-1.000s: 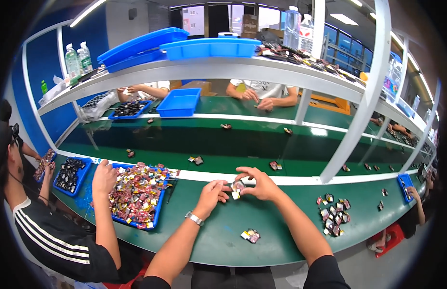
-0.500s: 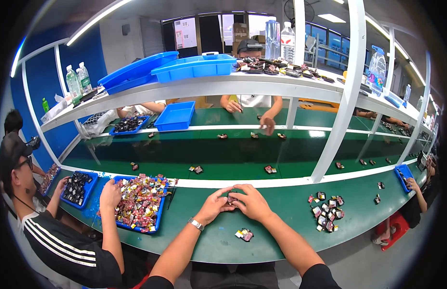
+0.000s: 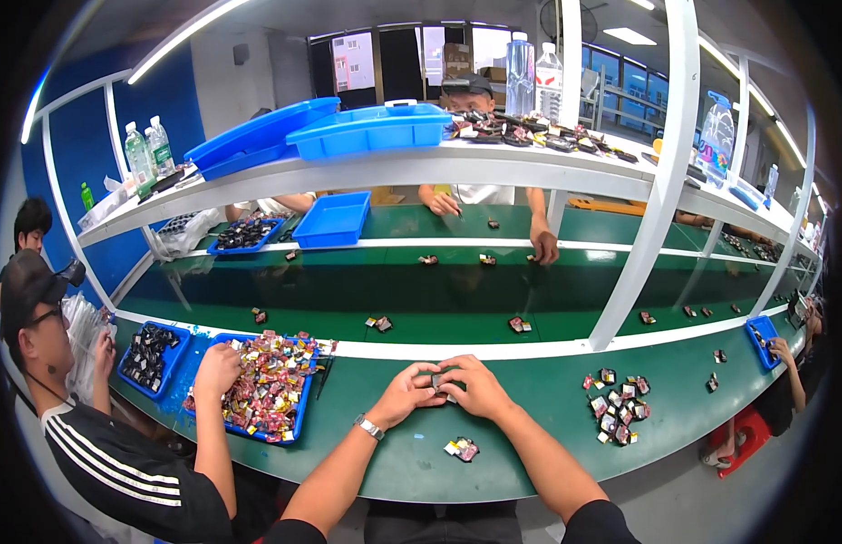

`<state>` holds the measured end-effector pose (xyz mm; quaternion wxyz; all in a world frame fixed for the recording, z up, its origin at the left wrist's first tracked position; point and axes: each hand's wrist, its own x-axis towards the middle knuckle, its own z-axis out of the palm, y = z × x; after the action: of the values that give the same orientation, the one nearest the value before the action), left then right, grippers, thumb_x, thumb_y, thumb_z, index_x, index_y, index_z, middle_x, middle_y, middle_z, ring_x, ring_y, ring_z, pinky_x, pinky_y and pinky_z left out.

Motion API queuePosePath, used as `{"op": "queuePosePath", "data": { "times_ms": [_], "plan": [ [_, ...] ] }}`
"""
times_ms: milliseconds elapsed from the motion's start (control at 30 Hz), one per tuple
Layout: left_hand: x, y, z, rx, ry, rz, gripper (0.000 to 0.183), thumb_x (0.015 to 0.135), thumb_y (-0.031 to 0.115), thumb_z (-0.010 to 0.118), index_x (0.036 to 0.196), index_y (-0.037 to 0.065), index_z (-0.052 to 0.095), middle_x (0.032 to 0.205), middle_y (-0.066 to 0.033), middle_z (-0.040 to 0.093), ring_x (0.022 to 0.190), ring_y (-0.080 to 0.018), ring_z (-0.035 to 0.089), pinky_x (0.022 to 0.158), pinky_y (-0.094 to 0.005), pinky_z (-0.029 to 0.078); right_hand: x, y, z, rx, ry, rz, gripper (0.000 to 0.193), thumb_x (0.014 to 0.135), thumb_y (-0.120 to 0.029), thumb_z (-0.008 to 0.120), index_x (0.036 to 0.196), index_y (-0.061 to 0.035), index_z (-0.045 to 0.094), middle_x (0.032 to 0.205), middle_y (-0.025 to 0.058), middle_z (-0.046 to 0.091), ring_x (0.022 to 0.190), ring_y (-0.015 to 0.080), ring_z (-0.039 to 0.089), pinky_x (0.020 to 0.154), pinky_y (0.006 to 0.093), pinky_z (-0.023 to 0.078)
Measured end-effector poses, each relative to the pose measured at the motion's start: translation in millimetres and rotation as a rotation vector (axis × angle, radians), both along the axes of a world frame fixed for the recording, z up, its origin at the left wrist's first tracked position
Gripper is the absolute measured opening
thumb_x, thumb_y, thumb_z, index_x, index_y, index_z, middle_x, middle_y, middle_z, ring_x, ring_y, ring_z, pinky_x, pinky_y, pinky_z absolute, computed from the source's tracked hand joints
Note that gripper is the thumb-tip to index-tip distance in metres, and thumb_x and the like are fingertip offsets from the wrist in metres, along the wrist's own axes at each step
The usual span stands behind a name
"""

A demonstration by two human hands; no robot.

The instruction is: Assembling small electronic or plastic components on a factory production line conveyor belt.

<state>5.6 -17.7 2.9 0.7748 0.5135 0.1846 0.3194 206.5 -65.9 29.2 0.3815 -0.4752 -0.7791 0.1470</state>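
Right of the blue tray (image 3: 304, 403), the left hand (image 3: 408, 392) grips a small part (image 3: 438, 384), mostly hidden, together with the right hand (image 3: 471, 385) above the table (image 3: 394, 471), where slackening fingertips could drop it near the loose part (image 3: 462, 449).

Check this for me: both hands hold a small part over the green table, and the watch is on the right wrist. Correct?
Not quite: in the head view the watch is on the left wrist. The left hand and right hand do hold a small part over the green table.
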Motion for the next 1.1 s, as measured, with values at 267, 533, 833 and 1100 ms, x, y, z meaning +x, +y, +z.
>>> {"op": "queuePosePath", "data": {
  "times_ms": [267, 533, 833, 1100],
  "plan": [
    [1.1, -2.3, 2.8, -0.007, 0.058, 0.018, 0.032, 0.097, 0.000, 0.051, 0.128, 0.004, 0.045, 0.114, -0.0118, 0.061, 0.105, -0.0197, 0.063, 0.094, -0.0367, 0.056, -2.7, -2.9, -8.6, 0.005, 0.094, 0.041, 0.012, 0.080, -0.013, 0.071, 0.090, -0.0066, 0.071, 0.119, 0.0099, 0.062, 0.117, 0.0285, 0.054, 0.100, 0.0398, 0.044],
    [2.5, -5.3, -0.2, -0.013, 0.049, 0.052, 0.028, 0.099, 0.007, 0.051, 0.126, 0.005, 0.048, 0.112, -0.0115, 0.062, 0.103, -0.0192, 0.064, 0.091, -0.0366, 0.057, -0.5, -6.4, -11.9, -0.092, 0.206, 0.057, 0.013, 0.078, -0.014, 0.074, 0.089, -0.0081, 0.073, 0.120, 0.0087, 0.063, 0.116, 0.0280, 0.055, 0.100, 0.0393, 0.044],
    [-0.4, -1.5, -5.5, -0.048, 0.009, 0.055, 0.029, 0.098, 0.011, 0.055, 0.126, 0.005, 0.048, 0.115, -0.0109, 0.062, 0.105, -0.0198, 0.063, 0.090, -0.0351, 0.056, -16.0, -9.8, -14.7, 0.013, 0.225, -0.114, 0.010, 0.079, -0.012, 0.072, 0.088, -0.0094, 0.074, 0.113, 0.0053, 0.065, 0.112, 0.0268, 0.056, 0.096, 0.0377, 0.047],
    [-0.1, 0.4, -7.5, -0.050, 0.020, 0.054, 0.029, 0.098, 0.010, 0.054, 0.126, 0.005, 0.047, 0.114, -0.0106, 0.062, 0.106, -0.0199, 0.063, 0.091, -0.0346, 0.055, -20.0, -10.0, -18.8, 0.043, 0.192, -0.119, 0.012, 0.080, -0.012, 0.071, 0.091, -0.0092, 0.075, 0.112, 0.0044, 0.065, 0.113, 0.0262, 0.055, 0.095, 0.0375, 0.046]
  ]
}}
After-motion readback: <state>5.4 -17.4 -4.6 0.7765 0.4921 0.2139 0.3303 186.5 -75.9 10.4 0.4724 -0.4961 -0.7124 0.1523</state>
